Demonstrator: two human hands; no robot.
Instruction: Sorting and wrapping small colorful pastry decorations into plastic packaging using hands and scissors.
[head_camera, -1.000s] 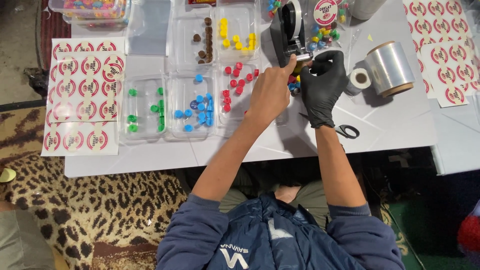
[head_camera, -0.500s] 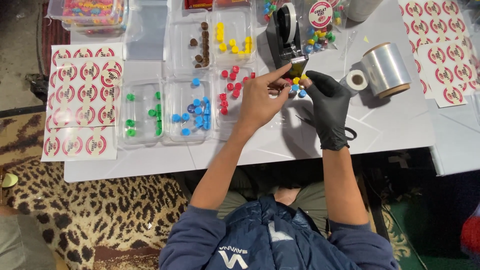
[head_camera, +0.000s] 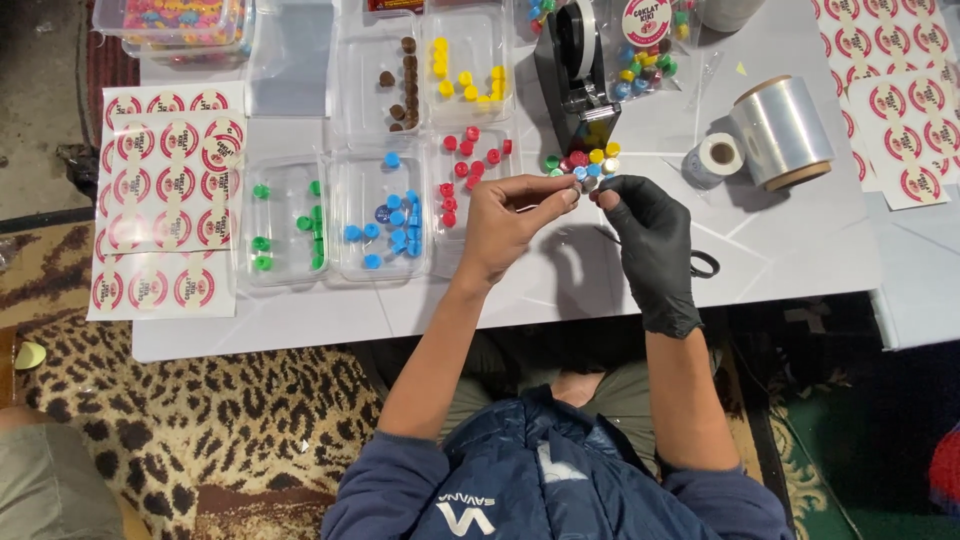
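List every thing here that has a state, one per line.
left hand: bare, fingertips pinched at the bag
right hand: black-gloved, pinching the bag from the other side
bag: small, clear, full of coloured pieces, held between both hands
tape dispenser: upright, loaded
film roll: lying on its side
scissors: flat, mostly hidden

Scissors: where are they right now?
In the head view the scissors lie on the white table, mostly hidden under the gloved right hand; only a black handle loop shows beside that wrist, below the clear film roll.
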